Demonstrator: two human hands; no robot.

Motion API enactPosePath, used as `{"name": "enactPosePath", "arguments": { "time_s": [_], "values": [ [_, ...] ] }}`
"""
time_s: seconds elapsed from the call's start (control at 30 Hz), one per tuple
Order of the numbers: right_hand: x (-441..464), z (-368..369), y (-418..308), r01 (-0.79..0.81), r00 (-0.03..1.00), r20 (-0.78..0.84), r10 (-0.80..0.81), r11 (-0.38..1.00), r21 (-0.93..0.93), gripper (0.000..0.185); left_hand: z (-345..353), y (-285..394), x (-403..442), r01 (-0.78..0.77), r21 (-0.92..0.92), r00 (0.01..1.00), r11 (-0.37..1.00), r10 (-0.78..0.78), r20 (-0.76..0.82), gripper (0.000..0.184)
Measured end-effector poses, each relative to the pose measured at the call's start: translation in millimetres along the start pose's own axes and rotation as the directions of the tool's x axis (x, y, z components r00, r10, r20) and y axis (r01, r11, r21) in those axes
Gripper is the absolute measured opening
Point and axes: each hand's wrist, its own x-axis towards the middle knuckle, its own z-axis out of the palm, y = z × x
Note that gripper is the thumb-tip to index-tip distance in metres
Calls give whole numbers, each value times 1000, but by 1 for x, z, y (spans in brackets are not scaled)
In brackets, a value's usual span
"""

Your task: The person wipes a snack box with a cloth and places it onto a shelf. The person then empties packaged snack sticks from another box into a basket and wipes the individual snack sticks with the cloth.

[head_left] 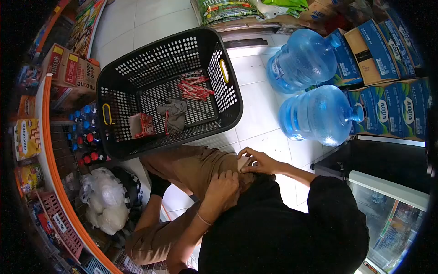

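My right hand [259, 161] is above my lap, its thumb and fingers pinching a small pale flat piece [244, 163] whose kind I cannot make out. Close beside it, my left hand [222, 188] rests at my brown trousers [191, 166] with its fingers curled in; what they hold, if anything, is hidden. Past my knees stands a black perforated basket [171, 40]. Inside it lie a bunch of thin red packets [195, 87], a crumpled grey cloth [173, 114] and a small open box [137, 126] with more red packets.
Two blue water gallons [315, 114] stand on the tiles at right, before stacked Aqua cartons [388, 109]. An orange-edged shelf [57, 169] runs along the left. Bottles [86, 137] and a clear plastic bag [107, 201] sit by it. A glass-topped cooler [388, 219] is lower right.
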Motion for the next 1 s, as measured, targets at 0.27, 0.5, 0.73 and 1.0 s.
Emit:
{"name": "enactPosePath", "arguments": {
  "time_s": [0.27,0.5,0.73,1.0],
  "values": [
    [-6,4,19,87,987,-139,-80,995,47,40,18,16,18,-75,309,997,948,67,35,23],
    [-29,15,-12,-26,977,-212,17,999,-37,38,34,-4,7,-253,-257,963,933,218,-157,23],
    [-37,31,-18,20,946,-313,-81,981,-194,34,30,12,-3,-222,-402,946,888,96,-311,25],
    [-19,28,-5,109,934,-304,-190,958,-264,39,30,7,-1,-185,-429,955,884,60,-289,23]
  ]
}}
